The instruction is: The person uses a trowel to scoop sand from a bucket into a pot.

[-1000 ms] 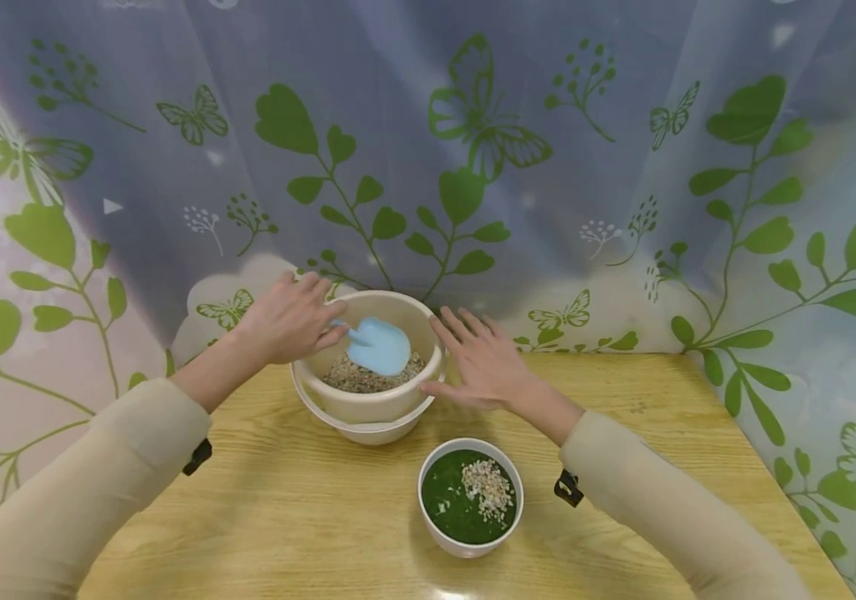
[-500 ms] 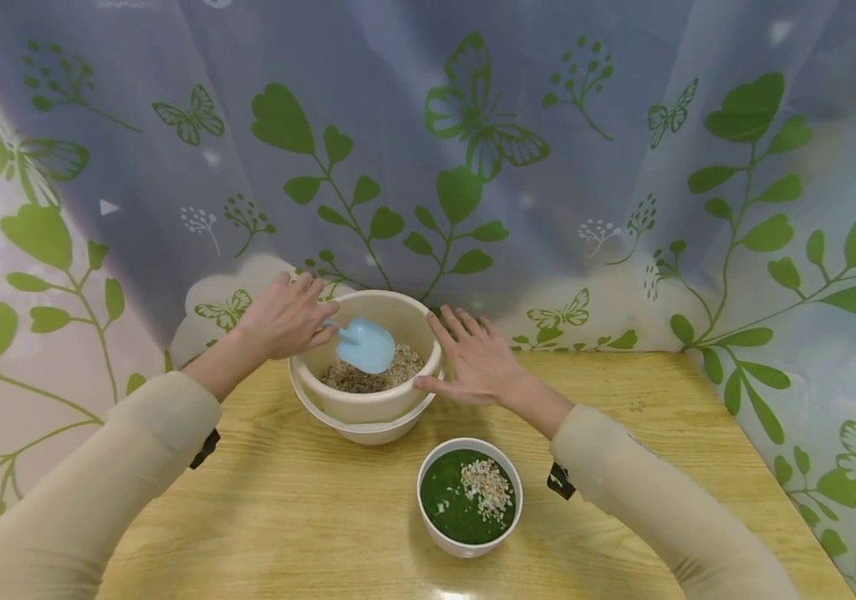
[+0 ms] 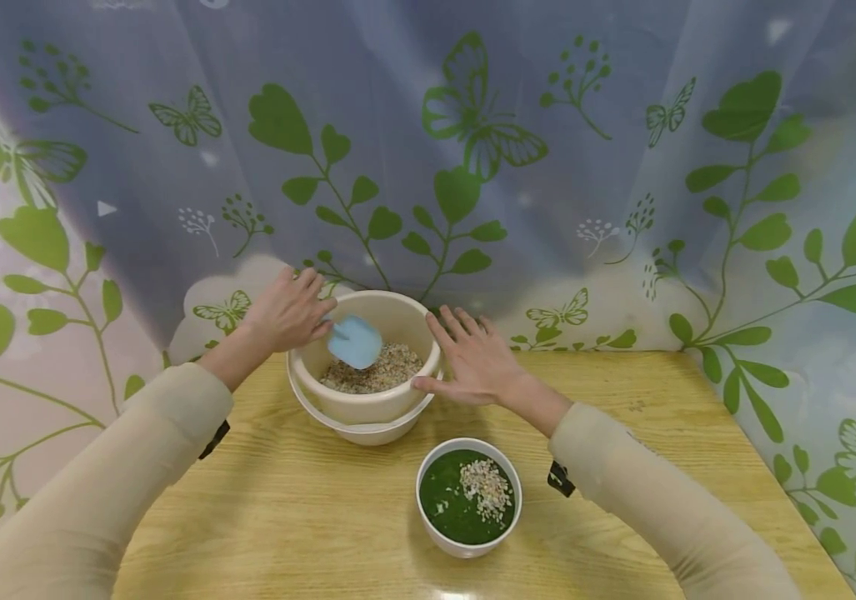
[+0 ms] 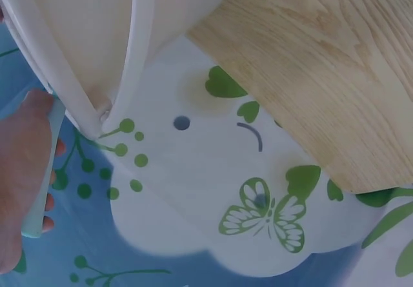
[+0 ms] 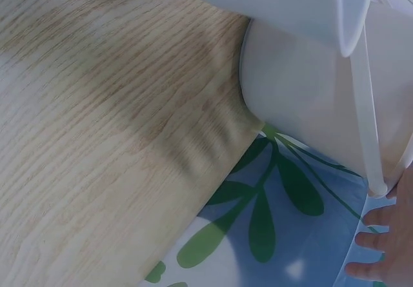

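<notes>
A large cream bowl (image 3: 367, 406) with grain in it stands at the back of the wooden table (image 3: 277, 500), seemingly nested in a second one. My left hand (image 3: 298, 317) grips the handle of a light blue scoop (image 3: 355, 342), whose blade hangs tilted over the grain at the bowl's left side. In the left wrist view the left hand (image 4: 22, 177) curls round the pale handle (image 4: 42, 171) beside the bowl's wall (image 4: 90, 35). My right hand (image 3: 473, 357) lies open with its fingers spread, thumb against the bowl's right rim. Its fingertips (image 5: 377, 245) show beside the bowl (image 5: 310, 80).
A small white bowl (image 3: 438, 537) with green contents and a heap of pale grains stands near the table's front, below my right forearm. A curtain (image 3: 548, 192) printed with green leaves and butterflies hangs close behind the table and drapes round its sides.
The blue scoop has moved left and back toward the bowl's left rim, with my left hand drawing back a little. The right hand stays by the rim.
</notes>
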`<action>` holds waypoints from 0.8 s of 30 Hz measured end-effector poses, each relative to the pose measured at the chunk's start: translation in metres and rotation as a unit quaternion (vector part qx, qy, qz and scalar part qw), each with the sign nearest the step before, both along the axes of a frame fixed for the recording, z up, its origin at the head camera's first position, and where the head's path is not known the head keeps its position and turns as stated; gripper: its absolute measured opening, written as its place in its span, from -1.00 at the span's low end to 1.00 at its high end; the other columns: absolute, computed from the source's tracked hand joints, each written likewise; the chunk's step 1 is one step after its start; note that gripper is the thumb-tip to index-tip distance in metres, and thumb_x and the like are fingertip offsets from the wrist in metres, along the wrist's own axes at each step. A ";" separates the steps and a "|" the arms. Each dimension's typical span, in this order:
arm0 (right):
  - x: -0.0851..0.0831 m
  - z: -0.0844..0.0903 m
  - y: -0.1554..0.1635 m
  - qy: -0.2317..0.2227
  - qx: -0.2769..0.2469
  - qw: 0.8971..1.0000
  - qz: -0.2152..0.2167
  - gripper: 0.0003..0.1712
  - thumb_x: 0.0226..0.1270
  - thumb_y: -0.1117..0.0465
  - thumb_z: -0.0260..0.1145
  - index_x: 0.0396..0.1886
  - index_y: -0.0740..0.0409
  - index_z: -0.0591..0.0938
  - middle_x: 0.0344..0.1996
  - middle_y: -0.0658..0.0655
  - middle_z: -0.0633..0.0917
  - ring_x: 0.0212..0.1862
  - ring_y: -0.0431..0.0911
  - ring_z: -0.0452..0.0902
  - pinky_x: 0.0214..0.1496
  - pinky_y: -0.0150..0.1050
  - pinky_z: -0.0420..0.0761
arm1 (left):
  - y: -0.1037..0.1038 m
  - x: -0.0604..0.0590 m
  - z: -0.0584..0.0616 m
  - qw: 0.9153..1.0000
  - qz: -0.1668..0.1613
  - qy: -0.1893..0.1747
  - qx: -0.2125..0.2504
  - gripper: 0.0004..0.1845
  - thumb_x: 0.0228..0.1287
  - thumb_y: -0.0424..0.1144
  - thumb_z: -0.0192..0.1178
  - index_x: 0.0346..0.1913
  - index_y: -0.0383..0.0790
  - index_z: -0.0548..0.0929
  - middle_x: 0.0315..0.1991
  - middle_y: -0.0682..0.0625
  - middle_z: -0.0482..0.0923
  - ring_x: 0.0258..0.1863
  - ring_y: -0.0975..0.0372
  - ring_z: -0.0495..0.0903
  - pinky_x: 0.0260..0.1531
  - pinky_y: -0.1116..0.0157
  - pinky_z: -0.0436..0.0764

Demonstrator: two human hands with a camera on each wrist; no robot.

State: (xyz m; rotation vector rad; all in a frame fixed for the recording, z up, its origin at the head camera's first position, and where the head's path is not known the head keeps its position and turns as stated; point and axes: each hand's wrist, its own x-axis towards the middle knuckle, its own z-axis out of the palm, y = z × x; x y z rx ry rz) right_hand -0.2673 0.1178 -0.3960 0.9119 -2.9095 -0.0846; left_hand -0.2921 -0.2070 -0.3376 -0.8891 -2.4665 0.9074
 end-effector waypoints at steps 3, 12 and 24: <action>0.001 0.001 0.000 -0.007 0.000 1.000 0.001 0.59 -0.09 -0.86 -0.86 0.76 0.07 -0.12 0.71 0.32 0.07 0.71 0.28 0.03 0.66 0.30 0.20 | 0.000 -0.001 0.000 1.000 0.002 0.004 -0.019 -0.56 0.57 0.20 0.07 -0.17 -0.15 0.49 -0.21 -0.13 0.52 -0.20 0.06 0.42 -0.20 0.17 0.48; 0.001 0.002 0.000 -0.020 0.002 1.000 -0.005 0.59 -0.11 -0.88 -0.84 0.76 0.05 -0.14 0.72 0.31 0.05 0.72 0.28 0.02 0.67 0.32 0.19 | 0.005 -0.005 0.001 0.998 -0.015 0.024 -0.055 -0.55 0.55 0.22 0.10 -0.27 -0.11 0.44 -0.27 -0.07 0.45 -0.27 0.12 0.30 -0.23 0.23 0.36; 0.000 0.002 -0.001 -0.015 0.007 1.000 -0.006 0.60 -0.11 -0.88 -0.85 0.76 0.07 -0.14 0.71 0.33 0.07 0.70 0.30 0.06 0.65 0.32 0.21 | 0.008 -0.010 0.006 0.995 0.001 0.032 -0.098 -0.54 0.52 0.27 0.11 -0.24 -0.08 0.47 -0.19 -0.08 0.48 -0.23 0.12 0.27 -0.19 0.24 0.31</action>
